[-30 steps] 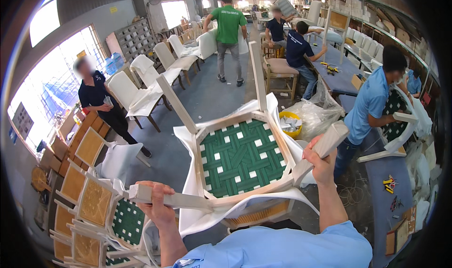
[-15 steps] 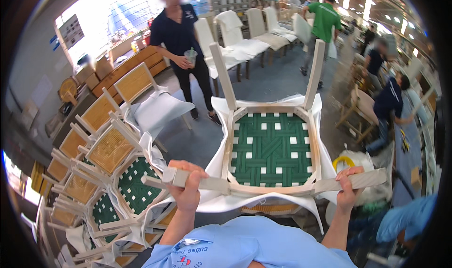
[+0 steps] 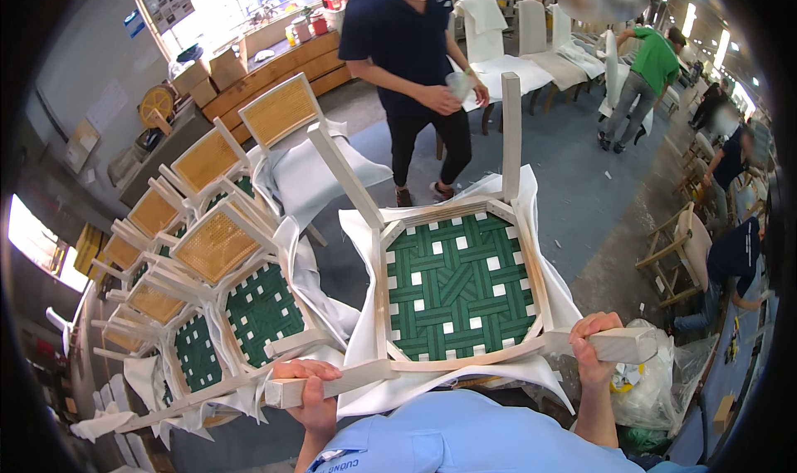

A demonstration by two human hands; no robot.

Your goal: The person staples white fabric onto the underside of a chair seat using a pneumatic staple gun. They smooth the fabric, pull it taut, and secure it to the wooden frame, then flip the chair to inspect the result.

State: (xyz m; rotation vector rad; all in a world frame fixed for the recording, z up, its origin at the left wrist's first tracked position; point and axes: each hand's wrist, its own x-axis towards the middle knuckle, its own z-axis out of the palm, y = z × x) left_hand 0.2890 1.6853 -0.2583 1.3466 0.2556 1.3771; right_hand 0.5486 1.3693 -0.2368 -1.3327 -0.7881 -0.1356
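Pale unfinished wood is what both hands are wrapped around right now: the left hand (image 3: 311,390) is closed tight on one end of a chair frame (image 3: 452,286) and the right hand (image 3: 591,348) is closed on the other end of the same rail, so the whole thing is held up in front of the person's chest, flipped upside down with two legs poking up and away. You can see the green webbing (image 3: 457,282) woven across the seat opening, with little white squares showing through, and white fabric (image 3: 365,249) hanging loose all around the frame edges. Just to the left there's a stack of chairs (image 3: 207,282) of the same kind, some with green webbed bottoms, some with cane panels, tangled together with more white cloth. Straight ahead, past the upturned legs, a person in dark clothes (image 3: 411,66) is standing on the blue-grey floor (image 3: 573,182) holding something small and pale. Further back, someone in a green shirt (image 3: 643,78) stands near a row of white upholstered chairs (image 3: 515,41), and off to the right a seated worker (image 3: 730,257) is bent over beside another wooden frame.
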